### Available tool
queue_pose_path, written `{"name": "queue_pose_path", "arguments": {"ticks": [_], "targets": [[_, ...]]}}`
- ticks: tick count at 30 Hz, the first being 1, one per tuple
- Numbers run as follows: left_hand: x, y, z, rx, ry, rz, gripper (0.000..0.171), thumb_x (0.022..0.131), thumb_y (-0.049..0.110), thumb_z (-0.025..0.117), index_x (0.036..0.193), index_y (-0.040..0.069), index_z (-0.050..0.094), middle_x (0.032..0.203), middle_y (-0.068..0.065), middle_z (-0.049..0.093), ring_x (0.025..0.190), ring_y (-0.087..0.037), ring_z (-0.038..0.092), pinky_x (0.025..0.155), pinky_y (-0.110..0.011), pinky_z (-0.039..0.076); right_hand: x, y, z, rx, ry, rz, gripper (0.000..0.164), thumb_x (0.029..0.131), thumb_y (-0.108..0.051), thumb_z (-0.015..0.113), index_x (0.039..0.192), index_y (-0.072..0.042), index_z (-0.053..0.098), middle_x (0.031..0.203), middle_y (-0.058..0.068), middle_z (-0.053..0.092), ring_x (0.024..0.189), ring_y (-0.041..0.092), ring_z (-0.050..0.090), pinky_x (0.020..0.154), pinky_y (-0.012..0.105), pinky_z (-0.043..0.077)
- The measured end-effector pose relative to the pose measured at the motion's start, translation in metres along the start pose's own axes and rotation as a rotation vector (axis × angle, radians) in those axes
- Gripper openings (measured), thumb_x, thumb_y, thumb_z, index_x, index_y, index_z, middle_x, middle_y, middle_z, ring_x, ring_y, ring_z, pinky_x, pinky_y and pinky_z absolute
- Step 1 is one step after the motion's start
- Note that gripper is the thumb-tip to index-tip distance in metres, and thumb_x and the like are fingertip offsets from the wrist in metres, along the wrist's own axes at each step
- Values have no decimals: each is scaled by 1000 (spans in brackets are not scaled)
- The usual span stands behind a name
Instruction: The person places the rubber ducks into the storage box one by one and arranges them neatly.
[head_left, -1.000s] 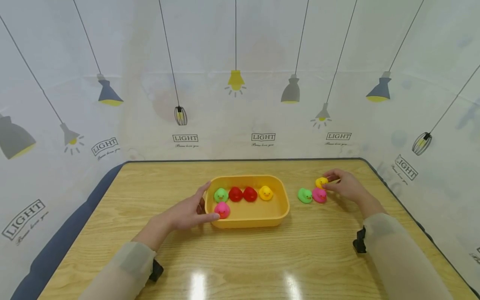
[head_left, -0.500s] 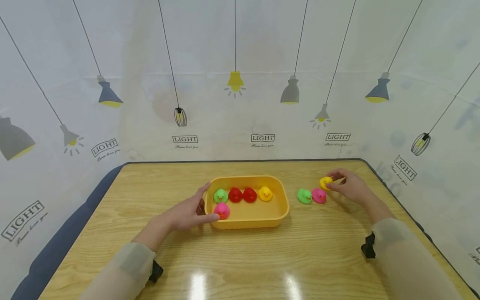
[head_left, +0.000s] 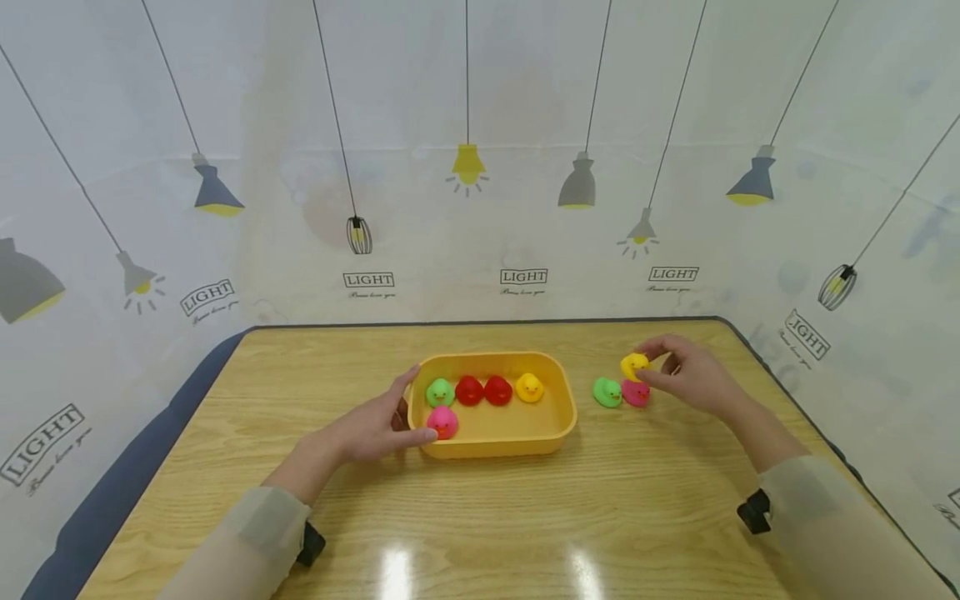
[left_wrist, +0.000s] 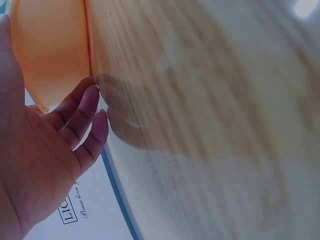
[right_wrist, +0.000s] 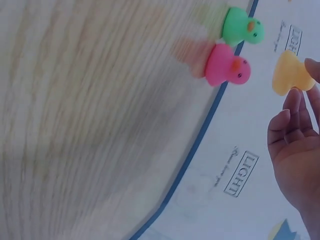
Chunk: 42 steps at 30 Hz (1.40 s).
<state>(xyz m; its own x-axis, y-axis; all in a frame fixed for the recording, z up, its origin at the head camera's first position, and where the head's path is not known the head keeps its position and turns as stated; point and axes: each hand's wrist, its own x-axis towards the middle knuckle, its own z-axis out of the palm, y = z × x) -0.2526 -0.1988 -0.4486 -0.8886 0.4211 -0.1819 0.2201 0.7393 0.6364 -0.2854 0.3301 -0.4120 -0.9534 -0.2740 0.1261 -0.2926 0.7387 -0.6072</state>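
My left hand (head_left: 372, 429) holds the left end of a yellow plastic tub (head_left: 495, 448), thumb along its near rim and fingers at its side. In the left wrist view the fingers (left_wrist: 80, 112) bend against the tub's wall (left_wrist: 52, 50). My right hand (head_left: 693, 375) pinches a yellow rubber duck (head_left: 632, 367) between thumb and fingertips. In the right wrist view this duck (right_wrist: 287, 74) is raised off the table. Just below it on the table sit a pink duck (head_left: 637, 393) and a green duck (head_left: 607, 392), side by side.
Inside the tub sit a green duck (head_left: 440, 392), a pink duck (head_left: 442, 422), two red rounded toys (head_left: 483, 390) and a yellow duck (head_left: 529, 387). The wooden table (head_left: 525, 525) ends at a lamp-printed curtain (head_left: 420, 183) behind and at both sides.
My right hand lifts the yellow duck from beside the pink one, first drawing slightly right, then shifting back left above it. The left hand and tub stay put.
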Motion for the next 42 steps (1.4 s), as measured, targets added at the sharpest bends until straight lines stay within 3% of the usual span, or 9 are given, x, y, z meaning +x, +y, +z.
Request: {"name": "queue_pose_path", "arguments": {"ticks": [6,17,26,42], "targets": [[0,0,0,0,-1,-7,119,93,71,75,178,28,3,118,-4,64,101,-18,62,89,-35,55,-5,-19,10,6,2,-86,37,101,-28,82,132,-10,72,121,10,73,86,15,61,68,27,54],[0,2,0,0,-2,-3,119,94,70,75,178,27,4,117,-5,64,99,-18,62,87,-35,55,-4,-52,34,128,-71,-190,30,98,-19,85,126,-11,74,112,7,72,78,14,59,66,26,52],[1,-1,1,-2,0,-1,118,94,70,76,178,29,3,116,-5,64,99,-18,62,85,-35,55,-2,-79,55,132,-109,-201,31,96,-21,87,124,-15,75,114,2,73,81,14,59,69,25,51],[2,0,0,-2,-7,-3,119,94,70,76,178,28,3,117,-4,64,99,-18,62,85,-35,54,10,-113,98,186,-182,-290,31,98,-22,85,127,-14,74,114,4,71,80,14,58,70,24,52]]}}
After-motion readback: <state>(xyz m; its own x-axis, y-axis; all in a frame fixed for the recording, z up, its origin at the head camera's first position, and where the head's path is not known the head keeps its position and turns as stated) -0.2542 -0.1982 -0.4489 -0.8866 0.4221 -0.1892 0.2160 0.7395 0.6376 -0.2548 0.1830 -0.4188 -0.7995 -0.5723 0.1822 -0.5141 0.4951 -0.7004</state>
